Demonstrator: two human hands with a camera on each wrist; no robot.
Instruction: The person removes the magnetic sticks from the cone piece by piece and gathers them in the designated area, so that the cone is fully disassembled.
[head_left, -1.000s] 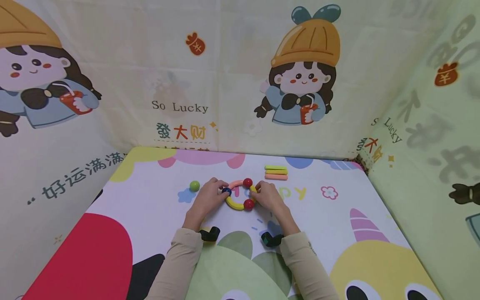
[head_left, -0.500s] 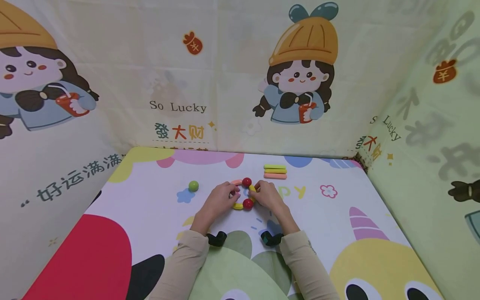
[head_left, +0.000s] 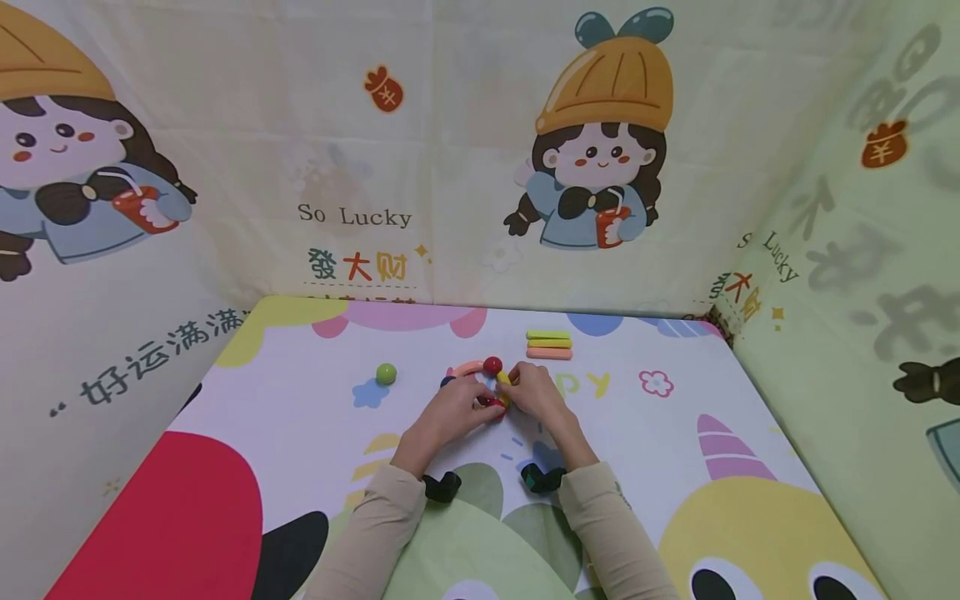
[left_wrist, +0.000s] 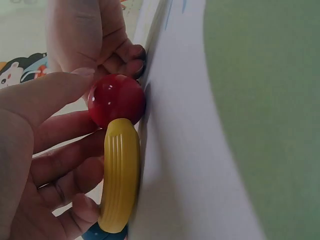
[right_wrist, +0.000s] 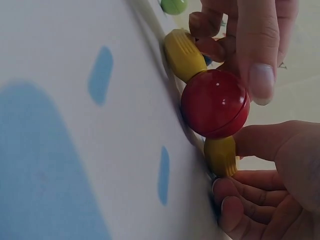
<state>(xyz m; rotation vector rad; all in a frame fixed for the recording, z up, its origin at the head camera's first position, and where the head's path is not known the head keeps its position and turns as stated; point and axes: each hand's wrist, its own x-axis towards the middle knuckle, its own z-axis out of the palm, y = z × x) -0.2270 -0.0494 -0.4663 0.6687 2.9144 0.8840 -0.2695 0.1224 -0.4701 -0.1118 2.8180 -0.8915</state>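
A ring of curved rods and balls lies on the printed table between both hands. My left hand (head_left: 453,408) pinches the near red ball (left_wrist: 117,100) with thumb and fingers. From that ball a yellow curved rod (left_wrist: 121,175) runs left to a dark blue ball (left_wrist: 102,233). My right hand (head_left: 532,387) grips the other yellow curved rod (right_wrist: 220,155), which meets the same red ball from the right. At the far side, a pink curved rod (head_left: 468,367) reaches a second red ball (head_left: 492,366). In the head view the left hand hides much of the ring's near side.
A green ball (head_left: 386,374) rests left of the ring. Behind and to the right, a lime stick (head_left: 548,334), a yellow stick (head_left: 550,343) and a pink stick (head_left: 549,353) lie side by side. Printed cloth walls (head_left: 465,167) enclose the table's back and sides.
My left hand has left the blue ball and moved right and nearer, across the ring, to the near red ball. The right hand stays on its yellow rod.
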